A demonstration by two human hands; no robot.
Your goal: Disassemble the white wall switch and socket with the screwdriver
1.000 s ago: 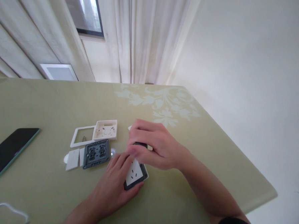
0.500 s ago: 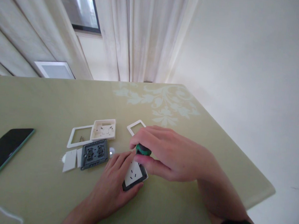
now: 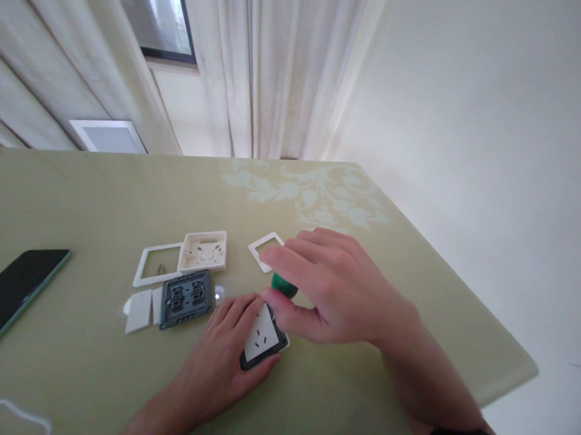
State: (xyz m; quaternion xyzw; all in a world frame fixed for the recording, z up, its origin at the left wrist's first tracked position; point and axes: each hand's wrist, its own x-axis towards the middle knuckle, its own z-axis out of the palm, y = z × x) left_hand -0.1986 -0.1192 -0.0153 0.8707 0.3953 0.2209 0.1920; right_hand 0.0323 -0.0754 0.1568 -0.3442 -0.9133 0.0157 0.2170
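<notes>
Grip: left hand (image 3: 220, 350) clasps white-faced, dark-framed rectangular plastic socket (image 3: 259, 342) on pale-green table (image 3: 111, 383) | right hand (image 3: 332, 294) arches over rounded green handle (image 3: 283, 286), whether closed I can't tell | loose hold might slip, I judge, jabbing left hand

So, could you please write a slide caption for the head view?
Left hand holds a grey and white rectangular socket; right hand curved around a rounded green handle.

A white rectangular plastic socket with a dark grey border (image 3: 260, 340) lies slanted, slotted face upward, at lower centre, partly covered. Just above it, a rounded green handle (image 3: 283, 286) shows partly.
</notes>
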